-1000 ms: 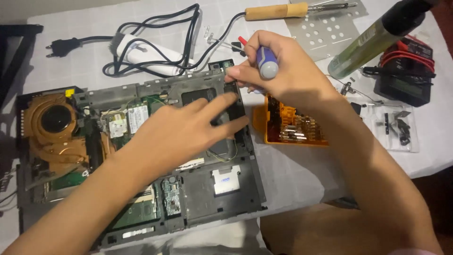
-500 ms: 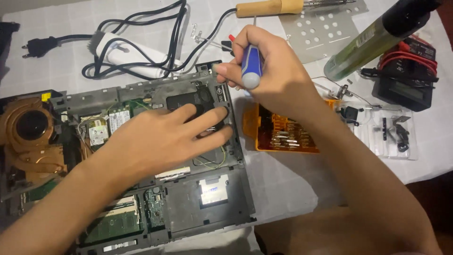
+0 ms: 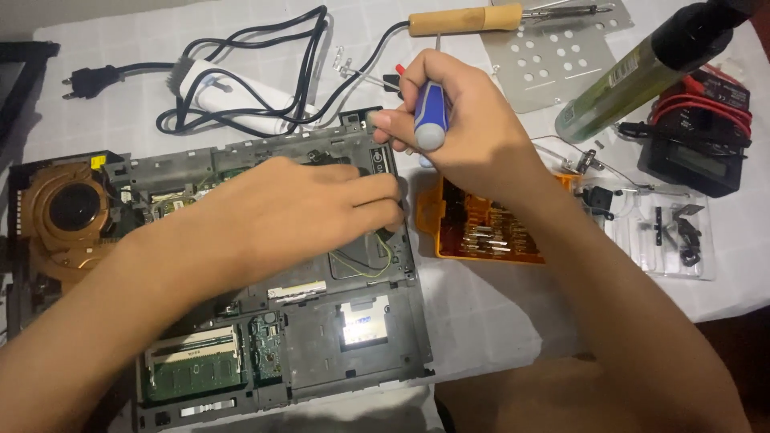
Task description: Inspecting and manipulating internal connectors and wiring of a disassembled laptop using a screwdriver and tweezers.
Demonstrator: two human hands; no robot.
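Gripping screwdriver [image 3: 430, 116] above laptop [image 3: 321, 337]

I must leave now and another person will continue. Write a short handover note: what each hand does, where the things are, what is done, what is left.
Right hand: grips a blue-handled screwdriver, held upright at the top right corner of the opened laptop base.
Left hand: lies flat on the base, fingertips near the screwdriver tip, steadying it.
Things: orange bit case open just right of the base; clear tray with small dark parts further right; soldering iron and power cable at the top.
Done: the cover is off, boards and the copper fan are exposed.
Left: the screw at that corner; whether it is out cannot be seen.
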